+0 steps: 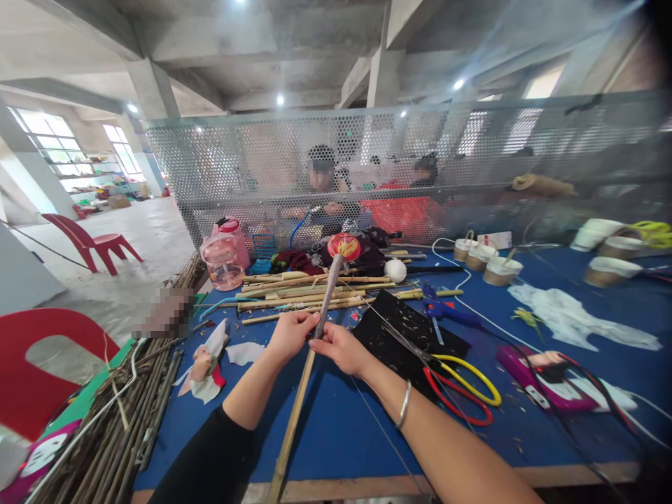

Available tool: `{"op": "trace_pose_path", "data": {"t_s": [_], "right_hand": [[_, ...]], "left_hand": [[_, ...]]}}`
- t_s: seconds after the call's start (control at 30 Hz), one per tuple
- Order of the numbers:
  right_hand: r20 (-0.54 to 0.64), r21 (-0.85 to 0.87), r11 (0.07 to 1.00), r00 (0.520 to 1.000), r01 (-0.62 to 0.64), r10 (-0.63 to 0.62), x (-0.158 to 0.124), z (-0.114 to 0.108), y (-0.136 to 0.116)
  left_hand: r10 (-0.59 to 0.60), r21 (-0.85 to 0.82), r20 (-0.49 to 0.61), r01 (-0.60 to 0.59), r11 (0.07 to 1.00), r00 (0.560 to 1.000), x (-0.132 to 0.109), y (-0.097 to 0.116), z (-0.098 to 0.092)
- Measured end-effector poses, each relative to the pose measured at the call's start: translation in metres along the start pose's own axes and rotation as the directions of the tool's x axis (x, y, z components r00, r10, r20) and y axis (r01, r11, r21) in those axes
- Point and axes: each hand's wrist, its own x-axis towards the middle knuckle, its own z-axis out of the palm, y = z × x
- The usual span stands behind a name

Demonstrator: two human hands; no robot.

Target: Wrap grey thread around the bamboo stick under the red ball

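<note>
A long bamboo stick (pixel 295 423) slants up from the table's front edge, its upper part covered by a grey wrapping (pixel 328 292). My left hand (pixel 292 334) pinches the wrapped part from the left. Just below and to the right, my right hand (pixel 342 348) is closed on the lower end of that wrapping, thumb and fingers together. The stick's top overlaps a red dish (pixel 344 246) holding yellow strands; I cannot tell whether they touch. Right of my hands lie scissors (pixel 420 355) with one yellow and one red handle, partly on black cloth (pixel 402 325).
Cut bamboo sticks (pixel 286 288) lie behind my hands. A glue gun (pixel 446 308), paper cups (pixel 501 269) and a purple power strip (pixel 543 378) with cords occupy the right. Bundled twigs (pixel 126 413) line the left edge. A perforated metal screen (pixel 252 168) separates me from people beyond.
</note>
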Motion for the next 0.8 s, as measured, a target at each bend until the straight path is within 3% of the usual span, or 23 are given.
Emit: {"op": "trace_pose_path", "data": {"t_s": [0.27,0.43,0.63,0.8], "right_hand": [[0.047,0.050,0.999,0.999,0.016,-0.018,-0.001,0.005,-0.008],[0.020,-0.020,1.000,1.000,-0.009,0.010,0.000,0.003,-0.001],[0.061,0.068,0.998,0.998,-0.009,0.005,-0.001,0.002,-0.007],[0.034,0.093,0.995,0.999,0.022,-0.025,-0.001,-0.001,-0.015]], "left_hand": [[-0.104,-0.305,-0.036,0.088,0.948,0.994,-0.006,-0.002,0.004],[-0.035,-0.241,-0.086,0.013,0.970,0.996,-0.007,-0.005,0.005],[-0.099,-0.303,-0.034,0.084,0.949,0.995,-0.007,-0.007,0.002],[-0.073,-0.253,-0.145,0.034,0.967,0.987,-0.010,-0.004,0.004]]}}
